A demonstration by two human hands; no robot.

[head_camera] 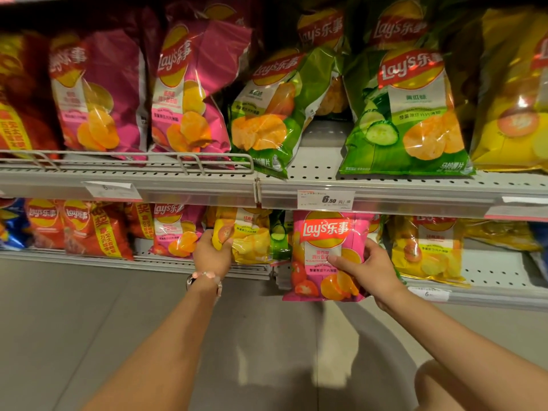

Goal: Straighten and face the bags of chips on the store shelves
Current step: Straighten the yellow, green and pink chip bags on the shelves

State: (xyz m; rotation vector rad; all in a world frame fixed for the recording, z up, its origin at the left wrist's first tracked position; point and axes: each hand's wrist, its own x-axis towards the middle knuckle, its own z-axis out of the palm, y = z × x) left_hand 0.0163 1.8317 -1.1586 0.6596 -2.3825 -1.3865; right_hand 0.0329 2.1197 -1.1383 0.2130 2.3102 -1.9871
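At lower centre of the frame, the right hand (369,266) is gripping a pink Lay's bag (326,247) upright before the lower shelf (489,280), while the left hand (212,256) is clutching a yellow Lay's bag (246,238) standing on that shelf, left of the pink one.

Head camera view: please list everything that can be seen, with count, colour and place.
Glossy magenta chip bags: two, upper shelf, left.
Glossy green chip bags: two in front, upper shelf, middle; the left one leans.
Glossy yellow chip bag: one, upper shelf, right edge.
Glossy red chip bags: several, lower shelf, left.
Small yellow chip bag: one, lower shelf, gripped by left hand.
Pink chip bag: one, in front of lower shelf, held by right hand.
White price tag: one, upper shelf's edge.
Grey perforated metal shelves: two.
Beaded bracelet: one, left wrist.
Left hand: one.
Right hand: one.
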